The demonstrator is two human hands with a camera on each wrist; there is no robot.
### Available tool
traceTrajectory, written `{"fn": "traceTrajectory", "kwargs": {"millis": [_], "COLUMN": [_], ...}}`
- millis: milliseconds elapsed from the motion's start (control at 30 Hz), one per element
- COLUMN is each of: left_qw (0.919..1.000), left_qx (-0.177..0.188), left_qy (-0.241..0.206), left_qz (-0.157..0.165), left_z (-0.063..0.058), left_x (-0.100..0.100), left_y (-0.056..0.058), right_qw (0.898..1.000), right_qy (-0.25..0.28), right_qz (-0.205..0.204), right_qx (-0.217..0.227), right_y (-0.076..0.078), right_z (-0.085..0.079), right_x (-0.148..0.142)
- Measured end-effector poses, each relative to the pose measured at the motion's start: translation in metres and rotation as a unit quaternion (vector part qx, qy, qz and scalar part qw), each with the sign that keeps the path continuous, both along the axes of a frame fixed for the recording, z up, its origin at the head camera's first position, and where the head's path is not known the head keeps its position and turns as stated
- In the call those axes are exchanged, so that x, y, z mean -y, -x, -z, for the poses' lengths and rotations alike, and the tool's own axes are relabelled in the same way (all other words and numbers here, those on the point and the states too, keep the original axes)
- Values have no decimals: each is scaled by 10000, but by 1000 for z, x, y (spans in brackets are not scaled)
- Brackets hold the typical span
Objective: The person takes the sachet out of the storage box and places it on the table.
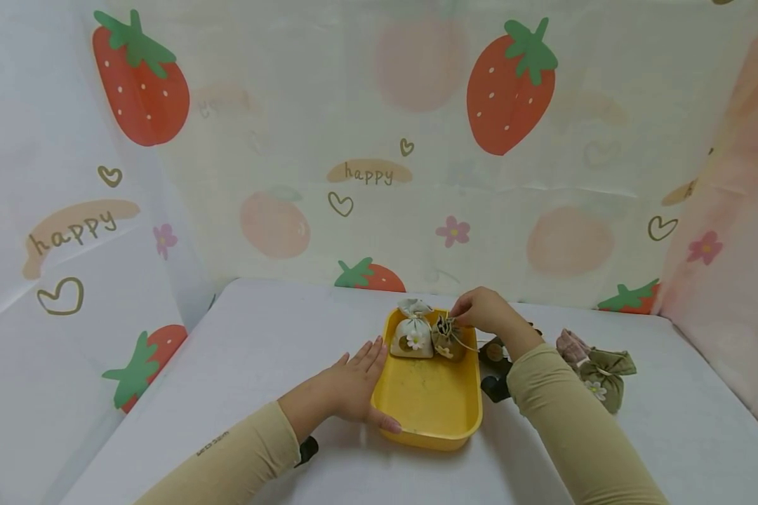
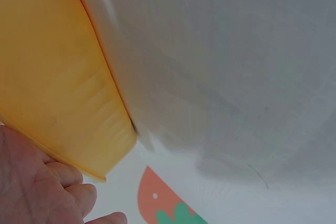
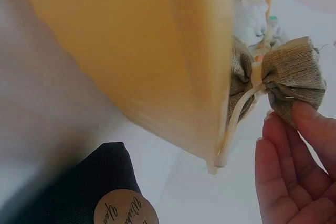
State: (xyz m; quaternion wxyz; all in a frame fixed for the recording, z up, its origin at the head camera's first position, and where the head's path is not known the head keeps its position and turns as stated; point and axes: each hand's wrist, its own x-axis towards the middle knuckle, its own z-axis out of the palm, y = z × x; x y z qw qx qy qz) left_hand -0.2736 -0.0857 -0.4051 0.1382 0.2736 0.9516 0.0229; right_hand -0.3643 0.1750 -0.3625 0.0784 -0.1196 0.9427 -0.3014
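A yellow tray (image 1: 426, 400) lies lengthwise on the white table. My left hand (image 1: 354, 382) rests along its left rim with straight fingers, the thumb over the near left corner. At the tray's far end sits a white drawstring pouch (image 1: 412, 337) with a daisy on it. Beside it, in the far right corner, is a brown drawstring pouch (image 1: 447, 340). My right hand (image 1: 485, 312) pinches the gathered top of this brown pouch between thumb and fingertips, plain in the right wrist view, where its pale cord hangs over the tray rim.
Right of the tray lies a black pouch (image 3: 79, 187) with a round brown label, partly behind the right forearm. Farther right, a pink pouch (image 1: 571, 347) and a green pouch (image 1: 608, 379) lie together. A strawberry-printed curtain (image 1: 366, 126) stands behind the table.
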Motion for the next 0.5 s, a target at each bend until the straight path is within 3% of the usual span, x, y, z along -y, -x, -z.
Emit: {"fn": "traceTrajectory", "kwargs": {"millis": [500], "left_qw": [10000], "left_qx": [-20], "left_qy": [20], "left_qz": [16], "left_z": [0], "left_x": [-1], "left_y": [1], "right_qw": [9999], "right_qy": [153], "right_qz": [65], "right_qx": [-10], "right_y": [0], "right_z": [-9], "right_x": [-10]}}
